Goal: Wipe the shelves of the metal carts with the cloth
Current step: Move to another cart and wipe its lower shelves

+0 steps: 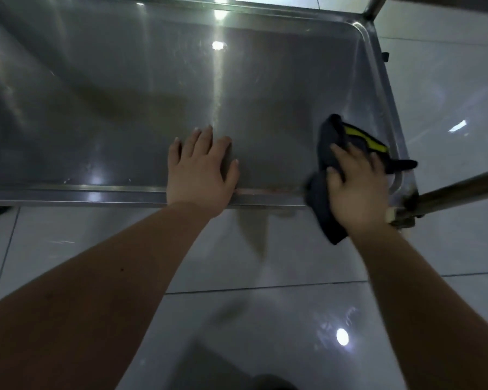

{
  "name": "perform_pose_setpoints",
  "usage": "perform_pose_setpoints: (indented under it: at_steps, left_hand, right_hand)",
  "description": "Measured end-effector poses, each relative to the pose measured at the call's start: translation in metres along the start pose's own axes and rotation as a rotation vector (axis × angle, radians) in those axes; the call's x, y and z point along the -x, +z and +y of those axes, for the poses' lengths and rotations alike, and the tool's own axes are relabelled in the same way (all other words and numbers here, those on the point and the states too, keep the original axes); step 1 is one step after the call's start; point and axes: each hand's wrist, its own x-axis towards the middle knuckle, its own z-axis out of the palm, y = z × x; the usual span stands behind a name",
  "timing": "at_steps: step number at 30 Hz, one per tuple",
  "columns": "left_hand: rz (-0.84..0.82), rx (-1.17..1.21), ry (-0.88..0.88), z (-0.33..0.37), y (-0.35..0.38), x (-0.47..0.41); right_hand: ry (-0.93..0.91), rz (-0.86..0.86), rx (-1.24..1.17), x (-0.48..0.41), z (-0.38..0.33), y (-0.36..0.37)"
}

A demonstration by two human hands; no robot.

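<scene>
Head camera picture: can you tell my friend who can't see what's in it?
A person's right hand presses a dark cloth with a yellow stripe onto the near right corner of a shiny metal cart shelf. Their left hand rests flat on the shelf's near edge, above a pale tiled floor.

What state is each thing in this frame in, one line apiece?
shelf: shiny, reflecting lights.
cloth: bunched, draped over the shelf's near right corner.
left hand: flat on the shelf, fingers spread.
right hand: pressing on the cloth.
</scene>
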Motion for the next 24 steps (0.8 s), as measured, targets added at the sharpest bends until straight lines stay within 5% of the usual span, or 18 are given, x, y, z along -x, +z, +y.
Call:
perform_pose_setpoints:
  at_steps: [6, 10, 18, 21, 24]
  left_hand:
    - [0.238, 0.396, -0.055, -0.014, -0.015, -0.001]
    - [0.29, 0.333, -0.196, -0.053, -0.034, 0.006]
    - [0.124, 0.013, -0.036, -0.135, -0.047, 0.008]
    - [0.149, 0.026, 0.012, -0.132, -0.042, 0.009]
    - [0.151, 0.039, -0.047, -0.136, -0.039, 0.011]
  right_hand:
    - [-0.326, -0.143, -0.036, 0.034, -0.156, 0.027]
    - [-0.404, -0.177, -0.086, 0.03, -0.15, 0.027]
    - [0.035, -0.1, 0.012, -0.011, 0.023, -0.013]
    - [0.216, -0.072, 0.039, -0.017, 0.003, -0.012]
    - [0.126, -0.103, 0.058, -0.036, -0.061, 0.006]
